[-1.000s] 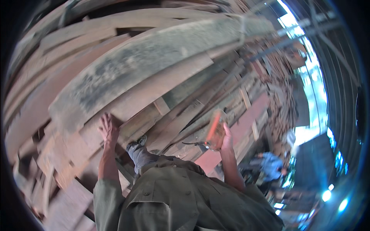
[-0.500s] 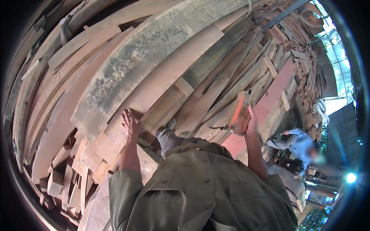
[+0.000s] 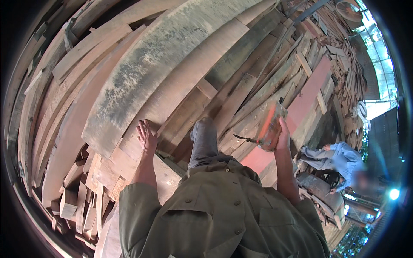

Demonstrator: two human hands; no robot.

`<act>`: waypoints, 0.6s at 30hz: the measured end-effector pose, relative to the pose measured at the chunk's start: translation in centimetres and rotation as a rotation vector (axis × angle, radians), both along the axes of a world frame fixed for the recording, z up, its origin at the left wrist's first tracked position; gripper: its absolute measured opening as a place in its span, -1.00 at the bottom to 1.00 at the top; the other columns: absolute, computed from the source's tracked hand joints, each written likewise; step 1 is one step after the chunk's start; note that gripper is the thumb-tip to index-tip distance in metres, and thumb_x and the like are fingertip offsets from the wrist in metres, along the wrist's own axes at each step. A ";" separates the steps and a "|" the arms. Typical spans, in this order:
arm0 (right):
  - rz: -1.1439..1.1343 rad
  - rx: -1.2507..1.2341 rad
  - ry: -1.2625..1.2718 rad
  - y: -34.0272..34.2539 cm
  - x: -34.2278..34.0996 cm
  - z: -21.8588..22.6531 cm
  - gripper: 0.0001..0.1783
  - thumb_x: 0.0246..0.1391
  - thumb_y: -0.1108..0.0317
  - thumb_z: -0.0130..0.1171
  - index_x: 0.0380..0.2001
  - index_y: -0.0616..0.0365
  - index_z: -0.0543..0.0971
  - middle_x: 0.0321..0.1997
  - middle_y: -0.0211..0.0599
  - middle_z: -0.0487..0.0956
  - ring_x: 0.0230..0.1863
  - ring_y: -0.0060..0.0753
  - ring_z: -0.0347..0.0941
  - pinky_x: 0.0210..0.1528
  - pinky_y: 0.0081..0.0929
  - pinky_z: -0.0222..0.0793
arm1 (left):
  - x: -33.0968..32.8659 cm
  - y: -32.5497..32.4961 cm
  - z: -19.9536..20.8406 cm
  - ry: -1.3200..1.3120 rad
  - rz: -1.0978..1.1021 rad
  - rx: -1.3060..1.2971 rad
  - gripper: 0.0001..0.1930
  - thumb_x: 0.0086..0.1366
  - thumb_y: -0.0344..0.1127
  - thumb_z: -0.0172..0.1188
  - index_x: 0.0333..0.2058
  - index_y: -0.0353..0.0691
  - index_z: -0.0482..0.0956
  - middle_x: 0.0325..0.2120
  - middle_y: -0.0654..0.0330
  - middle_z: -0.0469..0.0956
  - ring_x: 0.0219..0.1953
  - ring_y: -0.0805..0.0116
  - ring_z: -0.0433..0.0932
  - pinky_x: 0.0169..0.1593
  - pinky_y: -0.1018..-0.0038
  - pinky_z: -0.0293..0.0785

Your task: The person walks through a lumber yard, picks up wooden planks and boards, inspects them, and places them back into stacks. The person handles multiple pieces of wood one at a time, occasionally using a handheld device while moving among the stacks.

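Apparently for balance, the left hand (image 3: 146, 136) rests, fingers spread, on a board (image 3: 193, 73); the right hand (image 3: 283, 135) grips a clear case (image 3: 271, 129) by its side above a red plank (image 3: 310, 94), probably to spare it knocks; beyond is a person in blue (image 3: 345, 158)

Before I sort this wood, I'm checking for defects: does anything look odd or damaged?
The broad board near the left hand looks odd: dark, blotchy stains mark it, unlike the cleaner brown plank beside it.

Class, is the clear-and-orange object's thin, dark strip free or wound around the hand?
Free: the thin, dark strip points left, away from the bare right hand.
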State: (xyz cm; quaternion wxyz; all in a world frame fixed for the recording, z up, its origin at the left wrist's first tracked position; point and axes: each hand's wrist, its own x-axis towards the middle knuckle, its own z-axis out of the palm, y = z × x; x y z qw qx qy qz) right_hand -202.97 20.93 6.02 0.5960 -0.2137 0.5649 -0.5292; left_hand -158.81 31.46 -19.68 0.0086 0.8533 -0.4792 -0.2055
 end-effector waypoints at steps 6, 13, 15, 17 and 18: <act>-0.008 0.023 -0.049 1.6 -0.1 -1.3 -0.56 0.14 0.05 0.03 -0.06 0.16 0.42 -0.20 -0.35 0.52 -0.24 -0.42 0.45 -0.20 -0.46 0.40 | 0.0 -0.3 0.1 0.009 0.010 -0.010 -0.06 0.10 -0.14 0.26 0.31 0.05 -0.22 0.34 0.19 -0.28 0.36 0.05 -0.25 0.20 -0.08 0.07; -0.030 0.004 -0.041 2.2 -1.8 -2.4 -0.57 0.14 0.06 0.02 -0.06 0.15 0.44 -0.18 -0.35 0.52 -0.22 -0.39 0.45 -0.16 -0.43 0.39 | 0.0 -0.4 0.3 0.010 0.008 -0.030 -0.06 0.10 -0.14 0.25 0.31 0.06 -0.21 0.34 0.20 -0.26 0.36 0.07 -0.24 0.18 -0.05 0.12; -0.013 0.023 -0.051 2.2 -2.2 -2.4 -0.56 0.14 0.06 0.02 -0.05 0.15 0.43 -0.16 -0.34 0.51 -0.19 -0.37 0.44 -0.14 -0.42 0.38 | 0.1 -0.3 0.2 -0.016 -0.002 -0.004 -0.06 0.11 -0.11 0.24 0.32 0.05 -0.23 0.34 0.19 -0.26 0.36 0.07 -0.23 0.18 -0.04 0.13; 0.000 -0.006 -0.081 1.8 -2.2 -2.2 -0.55 0.13 0.06 0.03 -0.04 0.15 0.43 -0.14 -0.34 0.51 -0.17 -0.36 0.43 -0.11 -0.40 0.37 | 0.1 -0.4 0.0 -0.023 -0.008 0.023 -0.06 0.11 -0.11 0.24 0.32 0.05 -0.23 0.34 0.18 -0.26 0.36 0.06 -0.23 0.17 -0.03 0.13; -0.012 -0.019 -0.075 1.5 -2.0 -2.0 -0.53 0.12 0.05 0.04 -0.03 0.16 0.43 -0.13 -0.33 0.50 -0.14 -0.36 0.42 -0.09 -0.39 0.36 | 0.1 -0.5 -0.1 -0.021 -0.004 0.022 -0.05 0.10 -0.12 0.25 0.32 0.04 -0.24 0.34 0.18 -0.28 0.36 0.06 -0.22 0.16 -0.03 0.16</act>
